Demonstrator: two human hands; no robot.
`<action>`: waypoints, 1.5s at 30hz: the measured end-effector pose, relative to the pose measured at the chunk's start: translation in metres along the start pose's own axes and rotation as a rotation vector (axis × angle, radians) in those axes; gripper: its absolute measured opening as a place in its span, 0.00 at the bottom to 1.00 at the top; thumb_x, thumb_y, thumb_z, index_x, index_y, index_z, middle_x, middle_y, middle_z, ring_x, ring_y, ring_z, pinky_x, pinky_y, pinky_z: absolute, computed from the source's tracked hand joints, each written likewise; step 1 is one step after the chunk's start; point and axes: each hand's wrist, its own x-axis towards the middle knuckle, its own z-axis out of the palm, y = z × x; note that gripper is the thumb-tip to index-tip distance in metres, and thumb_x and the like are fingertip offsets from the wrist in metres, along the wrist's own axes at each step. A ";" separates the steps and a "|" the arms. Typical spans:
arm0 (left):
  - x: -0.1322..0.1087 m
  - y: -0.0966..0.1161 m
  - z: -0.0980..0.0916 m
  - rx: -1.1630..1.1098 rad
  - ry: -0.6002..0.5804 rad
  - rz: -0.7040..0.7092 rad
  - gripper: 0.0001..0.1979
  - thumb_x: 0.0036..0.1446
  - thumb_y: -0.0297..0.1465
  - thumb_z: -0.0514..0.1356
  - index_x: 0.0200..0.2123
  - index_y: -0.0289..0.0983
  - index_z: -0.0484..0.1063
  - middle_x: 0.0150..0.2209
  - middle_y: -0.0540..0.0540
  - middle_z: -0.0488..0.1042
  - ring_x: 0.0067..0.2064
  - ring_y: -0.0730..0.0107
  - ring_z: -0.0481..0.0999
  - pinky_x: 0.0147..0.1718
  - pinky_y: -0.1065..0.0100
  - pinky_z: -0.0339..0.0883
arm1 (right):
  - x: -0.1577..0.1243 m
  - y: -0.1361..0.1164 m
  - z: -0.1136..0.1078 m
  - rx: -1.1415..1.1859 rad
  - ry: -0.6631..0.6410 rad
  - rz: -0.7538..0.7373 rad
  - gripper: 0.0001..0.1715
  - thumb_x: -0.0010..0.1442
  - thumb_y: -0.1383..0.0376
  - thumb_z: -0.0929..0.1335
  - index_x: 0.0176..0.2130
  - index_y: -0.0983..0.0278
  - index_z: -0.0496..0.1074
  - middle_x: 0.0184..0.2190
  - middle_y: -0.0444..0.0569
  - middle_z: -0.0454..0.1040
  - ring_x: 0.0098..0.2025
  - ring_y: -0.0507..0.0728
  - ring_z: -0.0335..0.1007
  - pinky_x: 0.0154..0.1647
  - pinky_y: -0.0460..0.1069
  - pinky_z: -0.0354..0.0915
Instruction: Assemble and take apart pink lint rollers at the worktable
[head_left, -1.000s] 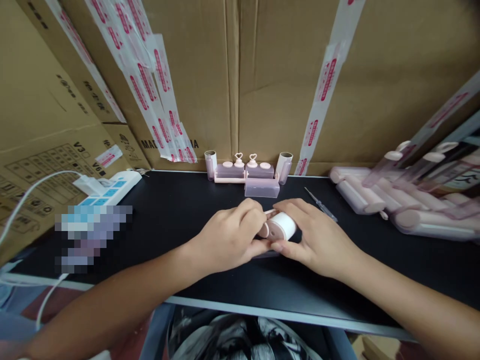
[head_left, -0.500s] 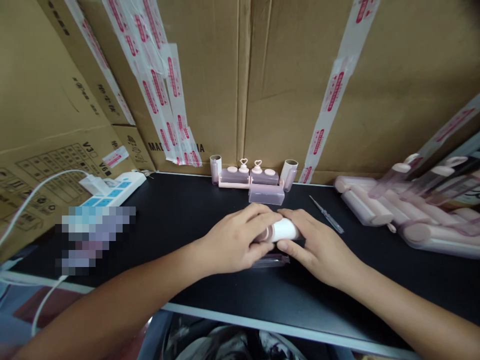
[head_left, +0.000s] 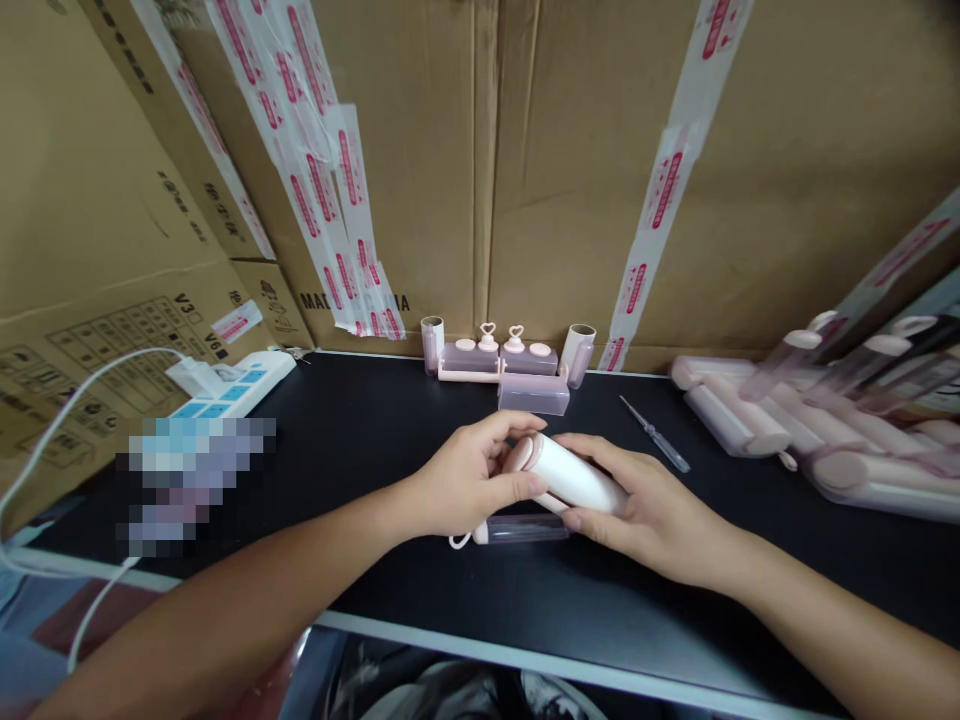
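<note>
A white lint roller (head_left: 576, 474) with a pink end is held between my two hands, tilted with its right end lower. At the pink end are the fingers and thumb of my left hand (head_left: 480, 475). My right hand (head_left: 651, 500) is wrapped round the other end of the white roll. Just below, on the table, lies a clear purplish tube (head_left: 525, 529) with a pale cap and loop at its left end. Part of this tube is hidden behind my hands.
Purplish cases (head_left: 532, 392), pink heart-topped pieces and two white rolls stand against the cardboard (head_left: 420, 180). A screwdriver (head_left: 654, 434) lies to the right. Several pink lint rollers (head_left: 735, 415) are piled at far right. A white power strip (head_left: 251, 385) sits left on the black table (head_left: 360, 420).
The roller has turned so that more of its white roll and pink end shows. My left hand has shifted slightly left, and the tube's looped end has come into view.
</note>
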 end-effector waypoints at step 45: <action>-0.015 0.022 -0.020 0.887 0.150 0.577 0.13 0.65 0.35 0.66 0.51 0.36 0.78 0.36 0.47 0.79 0.31 0.76 0.75 0.33 0.74 0.72 | 0.000 -0.008 0.002 0.877 0.331 0.415 0.34 0.55 0.41 0.76 0.52 0.56 0.71 0.43 0.52 0.82 0.39 0.63 0.79 0.39 0.57 0.75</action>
